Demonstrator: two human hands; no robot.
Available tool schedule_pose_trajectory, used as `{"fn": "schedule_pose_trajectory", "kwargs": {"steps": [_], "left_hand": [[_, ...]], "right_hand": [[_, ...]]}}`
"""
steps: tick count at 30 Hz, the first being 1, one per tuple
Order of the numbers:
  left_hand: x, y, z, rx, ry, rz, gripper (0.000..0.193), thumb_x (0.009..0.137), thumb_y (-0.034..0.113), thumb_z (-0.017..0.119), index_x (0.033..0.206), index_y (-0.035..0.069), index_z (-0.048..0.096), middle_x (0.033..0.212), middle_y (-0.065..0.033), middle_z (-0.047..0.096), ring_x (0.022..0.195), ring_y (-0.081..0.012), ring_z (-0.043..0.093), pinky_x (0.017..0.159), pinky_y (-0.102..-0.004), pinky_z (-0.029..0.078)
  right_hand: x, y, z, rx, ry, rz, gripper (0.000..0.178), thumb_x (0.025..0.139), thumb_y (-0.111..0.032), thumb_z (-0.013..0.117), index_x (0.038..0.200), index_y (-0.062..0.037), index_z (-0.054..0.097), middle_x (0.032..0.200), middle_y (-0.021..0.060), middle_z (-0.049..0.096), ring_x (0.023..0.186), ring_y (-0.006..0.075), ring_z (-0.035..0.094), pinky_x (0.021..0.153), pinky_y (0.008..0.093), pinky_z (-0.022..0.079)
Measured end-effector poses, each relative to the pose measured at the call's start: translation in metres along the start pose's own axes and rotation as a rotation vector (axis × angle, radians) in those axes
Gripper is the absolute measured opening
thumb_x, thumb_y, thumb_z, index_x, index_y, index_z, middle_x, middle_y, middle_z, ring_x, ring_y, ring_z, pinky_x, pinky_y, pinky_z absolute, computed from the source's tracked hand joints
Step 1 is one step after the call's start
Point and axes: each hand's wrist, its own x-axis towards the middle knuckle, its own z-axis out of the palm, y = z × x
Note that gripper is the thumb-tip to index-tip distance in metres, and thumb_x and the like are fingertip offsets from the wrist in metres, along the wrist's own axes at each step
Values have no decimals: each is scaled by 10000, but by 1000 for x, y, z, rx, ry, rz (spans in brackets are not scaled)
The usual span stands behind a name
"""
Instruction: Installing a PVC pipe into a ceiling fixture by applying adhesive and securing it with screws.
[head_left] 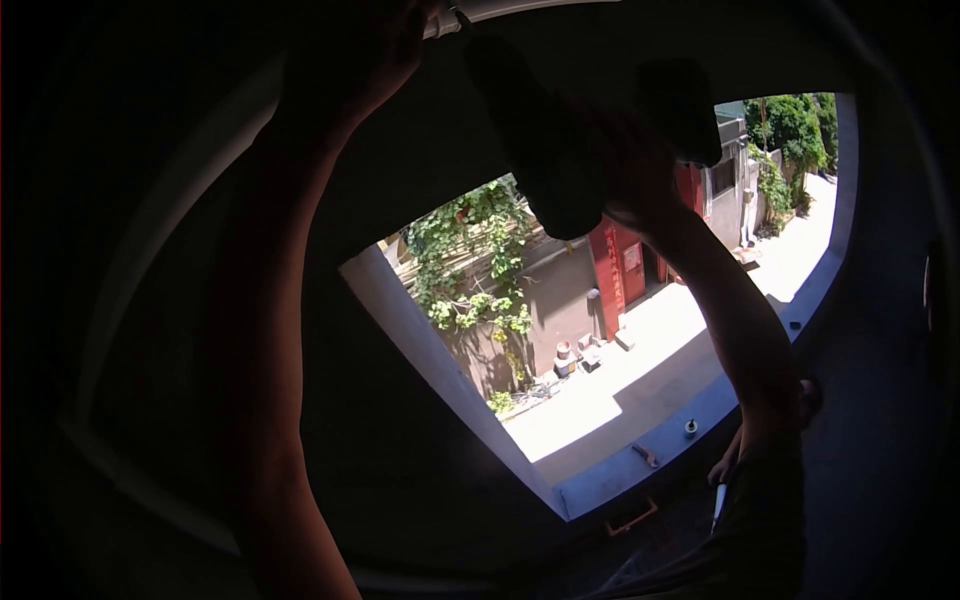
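Overhead, my right hand is wrapped round the grip of a dark cordless drill, seen mostly in silhouette. The drill's battery sticks out beyond my hand. Its narrow front end points up and left, close to a pale strip at the top edge. There my left hand is raised with its fingers drawn together beside the drill's tip. Deep shadow and the frame edge hide what those fingers hold, if anything.
Behind the drill is a window opening with a pale sill. A small bottle, a hand tool and a dark block lie on it. Low right, another person's hand holds a white-handled tool. An orange bracket-shaped piece is below the sill.
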Motion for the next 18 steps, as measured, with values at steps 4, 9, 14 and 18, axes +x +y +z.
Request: {"fn": "schedule_pose_trajectory", "kwargs": {"steps": [4,9,14,18], "left_hand": [[-2,4,4,-4,-4,-7,101,812,28,654,906,-5,639,827,-138,608,792,-318,580,726,-408,484],[-3,1,5,28,-21,10,105,809,30,658,906,-4,639,830,-136,611,798,-313,579,731,-404,482],[2,-2,8,4,-4,9,109,800,23,664,904,-3,643,829,-134,612,809,-311,584,733,-407,489],[3,4,7,1,2,-18,117,793,18,670,906,-4,645,834,-133,614,820,-313,591,733,-408,499]], "right_hand": [[-2,5,3,-11,-29,-9,580,806,-227,716,1336,-95,521,1126,72,633,890,219,619,737,338,502],[1,5,7,0,-38,-4,587,808,-219,713,1344,-92,509,1126,75,627,882,222,615,738,345,505],[5,9,6,26,-60,31,584,808,-201,710,1344,-90,505,1126,77,626,891,230,617,756,356,505],[2,9,1,56,-40,30,585,804,-194,711,1342,-91,506,1136,76,622,891,233,619,759,351,504]]}}
